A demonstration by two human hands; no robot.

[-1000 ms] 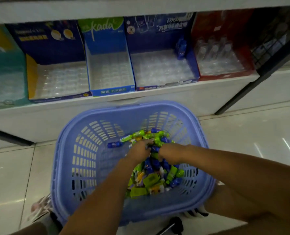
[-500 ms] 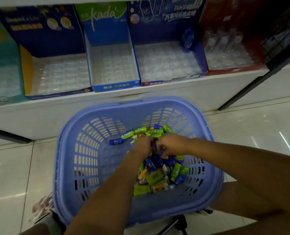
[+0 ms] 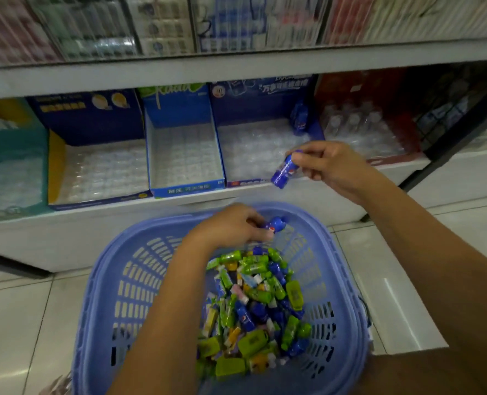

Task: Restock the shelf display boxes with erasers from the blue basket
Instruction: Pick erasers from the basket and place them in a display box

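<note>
Now my right hand (image 3: 333, 166) pinches a blue eraser (image 3: 285, 170) by the blurred display box (image 3: 258, 109); my left hand (image 3: 231, 228) grips a half-hidden second eraser (image 3: 276, 224) over the basket (image 3: 102, 280).

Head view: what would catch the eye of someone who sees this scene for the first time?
First the right hand, raised at the front of the dark blue display box on the shelf, pinching a blue bottle-shaped eraser. Below it the left hand grips a second blue eraser near the far rim of the blue basket, which holds a heap of green, blue and yellow erasers.
</note>
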